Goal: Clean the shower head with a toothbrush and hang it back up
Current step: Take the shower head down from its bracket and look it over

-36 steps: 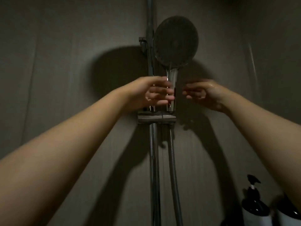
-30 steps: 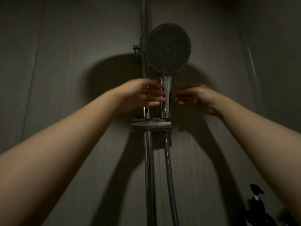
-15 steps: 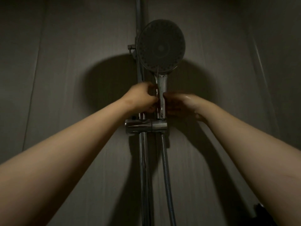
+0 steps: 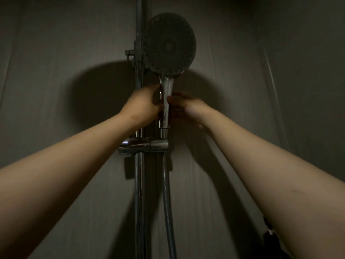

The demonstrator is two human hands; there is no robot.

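A round dark shower head [image 4: 169, 43] with a chrome handle [image 4: 166, 101] stands upright in the chrome holder [image 4: 145, 145] on the vertical rail [image 4: 139, 184]. My left hand [image 4: 143, 107] wraps the handle from the left. My right hand [image 4: 183, 107] closes on it from the right. A ribbed metal hose [image 4: 168, 202] hangs down from the handle's base. No toothbrush is in view.
A grey shower wall [image 4: 56, 90] lies behind, dimly lit, with the shadows of my arms on it. A dark pump bottle top [image 4: 268, 232] peeks in at the lower right behind my right forearm.
Both hands have moved in from beside the handle and closed around it. The view has shifted, so the bottles at the lower right have nearly left the frame.
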